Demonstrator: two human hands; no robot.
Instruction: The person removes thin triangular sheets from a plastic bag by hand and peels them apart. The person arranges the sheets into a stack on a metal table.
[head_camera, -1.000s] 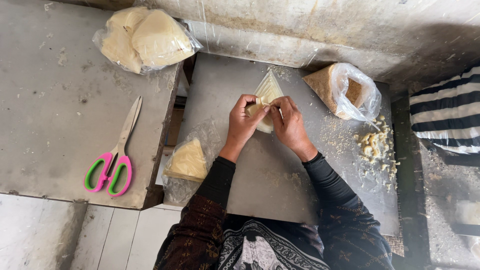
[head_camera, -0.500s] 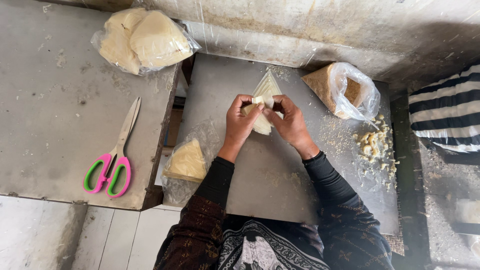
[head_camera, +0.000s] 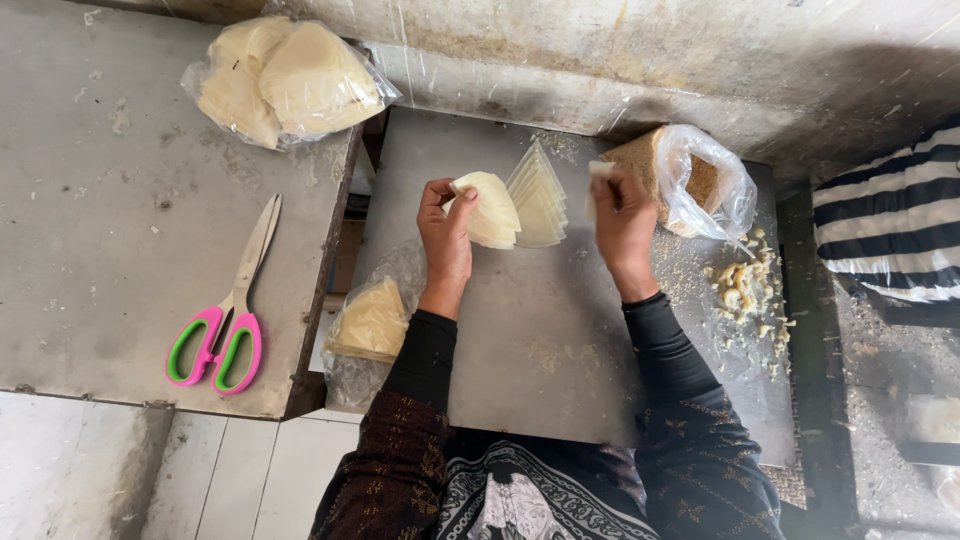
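Apart now after working together, the left hand (head_camera: 447, 232) pinches a thin, floppy, tear-prone folded pastry sheet (head_camera: 492, 208) by its edge above the counter's (head_camera: 520, 340) far middle, while the right hand's fingers (head_camera: 612, 190) clasp a filling bit beside the open bag (head_camera: 690, 180).
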